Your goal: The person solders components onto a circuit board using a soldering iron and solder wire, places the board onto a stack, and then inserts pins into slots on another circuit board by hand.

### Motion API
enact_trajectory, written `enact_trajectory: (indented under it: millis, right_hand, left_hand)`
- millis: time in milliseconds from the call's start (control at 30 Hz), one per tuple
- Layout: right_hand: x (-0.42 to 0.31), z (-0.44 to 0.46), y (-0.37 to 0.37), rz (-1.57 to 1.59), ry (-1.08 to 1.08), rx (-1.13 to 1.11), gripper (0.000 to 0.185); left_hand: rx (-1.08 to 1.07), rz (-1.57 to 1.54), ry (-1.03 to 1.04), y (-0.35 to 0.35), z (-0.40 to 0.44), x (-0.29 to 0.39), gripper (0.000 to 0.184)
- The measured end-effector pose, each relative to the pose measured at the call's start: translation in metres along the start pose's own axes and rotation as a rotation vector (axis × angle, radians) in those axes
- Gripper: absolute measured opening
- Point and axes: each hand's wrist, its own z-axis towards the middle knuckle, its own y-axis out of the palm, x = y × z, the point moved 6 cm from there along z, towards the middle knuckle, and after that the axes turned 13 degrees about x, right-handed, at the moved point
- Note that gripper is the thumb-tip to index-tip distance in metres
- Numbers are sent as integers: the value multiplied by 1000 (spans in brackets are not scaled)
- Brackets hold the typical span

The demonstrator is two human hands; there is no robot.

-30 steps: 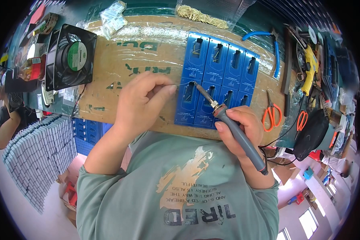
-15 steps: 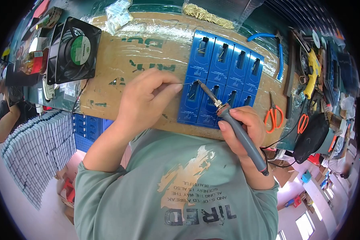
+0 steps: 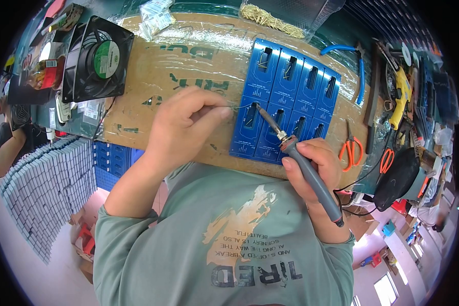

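Note:
A blue circuit board panel [image 3: 289, 108] made of several joined boards with slots lies on the brown cardboard. My right hand [image 3: 315, 166] grips the grey handle of a soldering iron [image 3: 311, 178], and its tip meets the panel near the top of a lower-left slot. Thin solder wire [image 3: 237, 107] is pinched between thumb and forefinger of my left hand [image 3: 188, 125], just left of the panel. Its free end reaches toward the iron's tip; whether the two touch is too small to tell. Gold-coloured pins show inside some slots.
A black fan [image 3: 98, 61] stands at the left. Behind the panel is a clear tray of gold pins [image 3: 273, 20]. Blue-handled pliers [image 3: 361, 76], orange-handled scissors [image 3: 350, 152] and a yellow tool [image 3: 402, 99] lie to the right. Another person's arm [image 3: 10, 150] shows at far left.
The view has shifted slightly, so the panel and tools appear a little further right. Both hands keep their holds, with the iron's tip still at nearly the same spot on the panel.

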Motion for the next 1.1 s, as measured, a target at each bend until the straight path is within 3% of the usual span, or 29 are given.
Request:
enact_trajectory:
  millis: [1100]
  right_hand:
    - [-2, 1, 6, 36, -28, -52, 44]
  left_hand:
    - [-6, 53, 89, -1, -2, 1, 9]
